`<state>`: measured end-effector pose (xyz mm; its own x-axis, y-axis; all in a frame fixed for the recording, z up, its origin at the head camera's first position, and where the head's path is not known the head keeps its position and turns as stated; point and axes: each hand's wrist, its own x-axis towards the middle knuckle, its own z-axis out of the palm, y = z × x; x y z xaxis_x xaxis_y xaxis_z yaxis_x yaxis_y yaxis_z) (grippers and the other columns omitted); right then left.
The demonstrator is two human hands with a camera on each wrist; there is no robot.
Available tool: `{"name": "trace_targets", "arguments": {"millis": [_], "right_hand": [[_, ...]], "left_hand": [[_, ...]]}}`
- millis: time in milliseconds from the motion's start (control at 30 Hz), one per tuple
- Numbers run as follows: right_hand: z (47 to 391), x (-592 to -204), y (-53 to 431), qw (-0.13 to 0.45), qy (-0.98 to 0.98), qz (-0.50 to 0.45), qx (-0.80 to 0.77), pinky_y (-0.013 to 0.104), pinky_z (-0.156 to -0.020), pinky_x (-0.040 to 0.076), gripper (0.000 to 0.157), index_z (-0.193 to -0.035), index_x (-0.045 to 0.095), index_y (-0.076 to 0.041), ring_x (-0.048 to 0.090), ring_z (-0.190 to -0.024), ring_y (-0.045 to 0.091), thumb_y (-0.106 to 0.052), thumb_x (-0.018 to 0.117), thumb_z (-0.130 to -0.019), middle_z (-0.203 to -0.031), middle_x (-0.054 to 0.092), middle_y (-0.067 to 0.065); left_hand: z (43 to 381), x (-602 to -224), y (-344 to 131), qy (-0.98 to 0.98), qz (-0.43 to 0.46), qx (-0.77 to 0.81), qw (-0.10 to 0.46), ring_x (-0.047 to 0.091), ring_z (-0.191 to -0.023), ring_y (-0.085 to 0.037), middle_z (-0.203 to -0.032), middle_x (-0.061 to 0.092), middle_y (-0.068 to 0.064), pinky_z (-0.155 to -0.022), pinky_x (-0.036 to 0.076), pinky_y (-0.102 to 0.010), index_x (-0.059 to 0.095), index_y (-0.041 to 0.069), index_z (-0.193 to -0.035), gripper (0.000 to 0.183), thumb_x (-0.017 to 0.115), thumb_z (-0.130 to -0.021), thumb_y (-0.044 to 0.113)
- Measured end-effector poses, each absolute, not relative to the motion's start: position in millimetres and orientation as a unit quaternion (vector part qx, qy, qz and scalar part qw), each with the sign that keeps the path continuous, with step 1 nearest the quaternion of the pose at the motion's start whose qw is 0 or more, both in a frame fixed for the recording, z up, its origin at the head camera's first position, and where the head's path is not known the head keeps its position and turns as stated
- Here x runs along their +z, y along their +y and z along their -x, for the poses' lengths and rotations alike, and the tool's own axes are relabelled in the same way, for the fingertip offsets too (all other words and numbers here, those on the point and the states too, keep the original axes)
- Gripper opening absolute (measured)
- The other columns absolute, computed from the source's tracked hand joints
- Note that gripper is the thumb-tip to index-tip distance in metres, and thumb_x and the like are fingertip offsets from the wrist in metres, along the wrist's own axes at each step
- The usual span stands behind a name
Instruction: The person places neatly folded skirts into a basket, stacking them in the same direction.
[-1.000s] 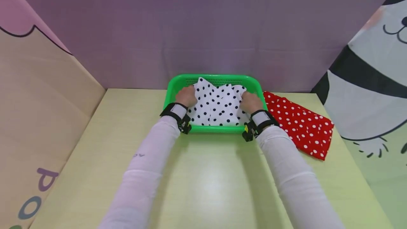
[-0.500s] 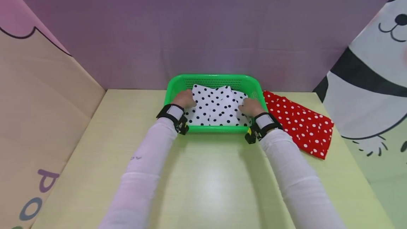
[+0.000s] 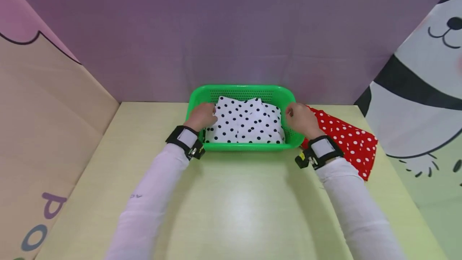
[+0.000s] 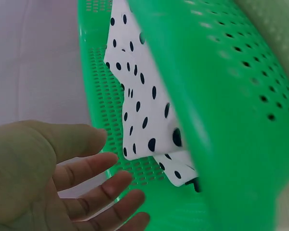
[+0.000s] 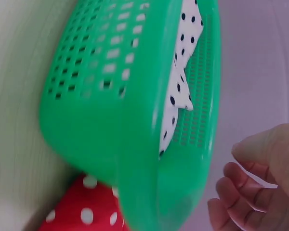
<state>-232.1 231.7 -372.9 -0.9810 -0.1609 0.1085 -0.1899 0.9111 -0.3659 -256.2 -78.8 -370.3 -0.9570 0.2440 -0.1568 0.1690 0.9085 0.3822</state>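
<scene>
A white cloth with black dots [image 3: 245, 121] lies folded inside a green plastic basket [image 3: 249, 147], its folds also seen over the rim in the left wrist view. My left hand [image 3: 201, 116] hovers at the basket's left rim; in the left wrist view its fingers [image 4: 108, 190] are relaxed and hold nothing. Over the right rim is my right hand [image 3: 302, 119], apart from the white cloth, its fingers [image 5: 241, 192] loosely bent around nothing. A red cloth with white dots [image 3: 346, 139] lies to the right of the basket, partly covered by my right hand and wrist.
The basket stands on a pale wooden table [image 3: 238, 196], close to a purple cloth backdrop [image 3: 238, 31]. A printed beige panel [image 3: 47, 131] borders the left side, and a panda-print panel [image 3: 422, 103] the right.
Both hands have let go of the white dotted cloth and moved apart, left hand leftward, right hand rightward over the rim. The cloth's raised back edge has dropped flatter in the basket.
</scene>
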Motion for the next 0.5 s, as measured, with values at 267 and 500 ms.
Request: {"name": "trace_targets", "arguments": {"millis": [267,500], "right_hand": [[223.4,-382.0,264.0,0.131,-0.971,-0.048,0.193,0.038,-0.053,0.043,0.012,-0.088,0.057,0.003,0.051,-0.067,0.029,-0.007,0.050,-0.089,-0.081,0.055,0.018],[214.9,-395.1,289.4,0.123,-0.972,0.025,0.199,0.042,-0.057,0.045,0.016,-0.094,0.054,0.006,0.049,-0.075,0.035,-0.008,0.049,-0.089,-0.086,0.052,0.023]], "left_hand": [[236.3,-375.5,-91.0,0.975,-0.103,0.189,0.053,0.053,-0.085,-0.023,-0.099,0.057,-0.011,-0.059,0.046,-0.032,0.061,0.003,-0.098,0.018,0.056,-0.087,0.016],[217.3,-386.5,-101.9,0.975,-0.114,0.190,0.000,0.052,-0.071,-0.022,-0.082,0.054,-0.008,-0.050,0.040,-0.028,0.057,0.007,-0.079,0.013,0.060,-0.086,0.018]]}}
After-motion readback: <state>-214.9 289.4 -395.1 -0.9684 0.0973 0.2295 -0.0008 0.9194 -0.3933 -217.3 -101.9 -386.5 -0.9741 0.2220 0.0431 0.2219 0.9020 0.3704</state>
